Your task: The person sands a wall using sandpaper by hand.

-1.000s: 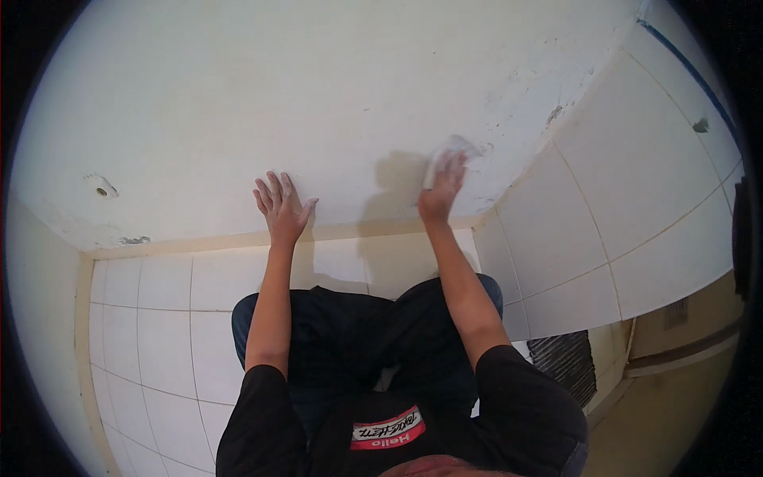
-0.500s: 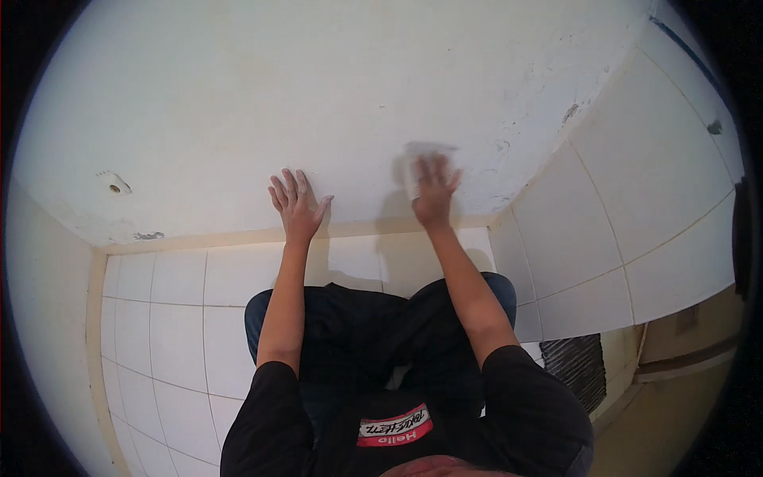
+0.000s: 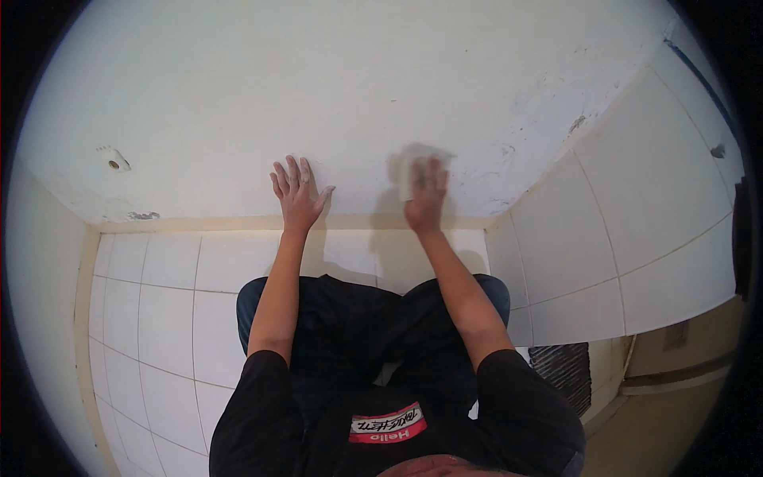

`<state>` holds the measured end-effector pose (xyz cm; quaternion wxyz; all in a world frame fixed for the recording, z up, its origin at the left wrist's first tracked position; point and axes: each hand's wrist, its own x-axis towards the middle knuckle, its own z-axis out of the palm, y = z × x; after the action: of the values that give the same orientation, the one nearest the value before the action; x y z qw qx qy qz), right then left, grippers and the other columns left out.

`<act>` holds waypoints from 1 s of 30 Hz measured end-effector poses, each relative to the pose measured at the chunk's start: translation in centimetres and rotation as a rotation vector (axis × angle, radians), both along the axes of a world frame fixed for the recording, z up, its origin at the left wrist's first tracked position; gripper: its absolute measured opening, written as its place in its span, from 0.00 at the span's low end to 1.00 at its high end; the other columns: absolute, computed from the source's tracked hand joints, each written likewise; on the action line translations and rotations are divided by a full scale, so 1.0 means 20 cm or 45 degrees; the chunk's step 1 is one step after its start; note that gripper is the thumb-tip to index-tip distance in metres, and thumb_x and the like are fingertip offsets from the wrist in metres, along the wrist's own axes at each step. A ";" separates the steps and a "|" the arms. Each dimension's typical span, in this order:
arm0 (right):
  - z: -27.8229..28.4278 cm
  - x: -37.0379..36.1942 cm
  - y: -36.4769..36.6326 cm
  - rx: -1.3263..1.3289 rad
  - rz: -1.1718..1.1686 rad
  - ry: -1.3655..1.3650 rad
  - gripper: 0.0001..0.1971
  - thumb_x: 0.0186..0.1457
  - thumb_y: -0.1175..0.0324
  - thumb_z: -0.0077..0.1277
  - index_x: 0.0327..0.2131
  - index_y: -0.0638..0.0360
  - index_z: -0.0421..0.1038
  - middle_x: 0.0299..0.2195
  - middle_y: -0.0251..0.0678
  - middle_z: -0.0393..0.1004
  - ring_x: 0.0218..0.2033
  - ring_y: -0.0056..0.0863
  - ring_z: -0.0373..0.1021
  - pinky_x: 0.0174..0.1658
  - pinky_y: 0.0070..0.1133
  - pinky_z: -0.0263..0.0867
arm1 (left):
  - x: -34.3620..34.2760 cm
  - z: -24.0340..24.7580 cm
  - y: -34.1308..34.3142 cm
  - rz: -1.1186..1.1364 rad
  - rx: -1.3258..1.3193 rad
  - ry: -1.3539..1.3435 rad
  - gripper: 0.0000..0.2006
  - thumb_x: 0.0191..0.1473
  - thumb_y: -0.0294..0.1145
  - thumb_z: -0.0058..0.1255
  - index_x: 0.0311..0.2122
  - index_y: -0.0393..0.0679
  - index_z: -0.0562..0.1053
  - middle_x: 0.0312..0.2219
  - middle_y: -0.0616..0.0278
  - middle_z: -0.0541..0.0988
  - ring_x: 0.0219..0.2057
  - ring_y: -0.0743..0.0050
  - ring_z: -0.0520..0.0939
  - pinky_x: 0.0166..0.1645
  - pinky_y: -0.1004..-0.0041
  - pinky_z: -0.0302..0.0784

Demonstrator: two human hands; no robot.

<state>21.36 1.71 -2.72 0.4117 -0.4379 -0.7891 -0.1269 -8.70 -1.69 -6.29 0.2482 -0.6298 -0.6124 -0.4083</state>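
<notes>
My left hand lies flat on the white wall, its fingers spread and whitened with dust. To the right, my right hand presses a pale thin sheet, seemingly sandpaper, against the same wall. Motion blurs that sheet and my fingertips, so its edges are unclear. A greyish edge of it shows past the fingers. Both forearms reach up from the lower edge over my bent knees.
White floor tiles meet the wall along a cream strip. A small socket-like fixture is on the wall at left. Chipped paint marks the wall at both sides. Large tiles rise at right; a dark ridged mat lies below them.
My right hand has shifted slightly left on the wall with the sheet under it. My left hand stays flat on the wall. The whole view has tilted a little.
</notes>
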 end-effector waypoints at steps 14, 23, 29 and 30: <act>0.06 0.11 0.08 0.097 -0.156 -0.001 0.46 0.43 0.76 0.46 0.71 0.52 0.53 0.73 0.49 0.48 0.75 0.51 0.41 0.67 0.64 0.26 | -0.02 -0.01 0.00 0.011 -0.011 -0.009 0.52 0.51 0.60 0.63 0.72 0.42 0.54 0.73 0.43 0.44 0.73 0.32 0.38 0.73 0.39 0.35; 0.08 0.15 0.06 0.056 -0.197 0.106 0.46 0.42 0.79 0.43 0.71 0.61 0.51 0.73 0.56 0.44 0.75 0.51 0.37 0.71 0.52 0.21 | 0.00 -0.01 0.02 0.001 0.010 0.001 0.52 0.51 0.62 0.61 0.72 0.43 0.53 0.74 0.44 0.43 0.74 0.33 0.37 0.73 0.40 0.35; -0.11 -0.11 -0.07 -0.109 0.168 -0.472 0.41 0.48 0.75 0.45 0.70 0.45 0.58 0.73 0.38 0.51 0.75 0.38 0.43 0.71 0.54 0.31 | 0.01 0.00 0.00 0.000 0.005 -0.002 0.52 0.51 0.61 0.62 0.72 0.42 0.53 0.74 0.43 0.43 0.74 0.33 0.38 0.73 0.39 0.35; -0.12 -0.12 -0.07 -0.106 0.172 -0.470 0.41 0.48 0.75 0.45 0.70 0.45 0.58 0.73 0.38 0.51 0.75 0.38 0.43 0.71 0.54 0.31 | 0.01 0.00 0.00 0.001 0.001 0.008 0.52 0.51 0.61 0.62 0.72 0.42 0.53 0.73 0.43 0.43 0.74 0.33 0.38 0.72 0.39 0.35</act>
<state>19.06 0.26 -5.06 0.2491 -0.3700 -0.8833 -0.1446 -8.57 -1.70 -6.27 0.2506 -0.6307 -0.6119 -0.4063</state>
